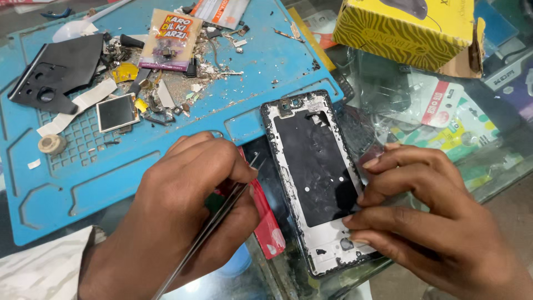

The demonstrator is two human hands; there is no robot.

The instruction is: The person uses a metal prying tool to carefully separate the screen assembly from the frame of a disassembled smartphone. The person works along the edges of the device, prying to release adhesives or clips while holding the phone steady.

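An opened phone frame (pixel 313 166), white-edged with a black inner panel, lies on the glass counter in the middle. My right hand (pixel 438 222) rests its fingertips on the frame's right edge and lower part, pinning it down. My left hand (pixel 183 216) is closed on metal tweezers (pixel 216 228), whose tips point up toward the frame's left edge near a red card (pixel 269 233) lying beside it.
A blue repair mat (pixel 83 161) at left carries a black back cover (pixel 61 69), a small square module (pixel 116 112), a tape roll (pixel 51 144), a small packet (pixel 169 39) and several loose scraps. A yellow cardboard box (pixel 411 30) stands at the top right.
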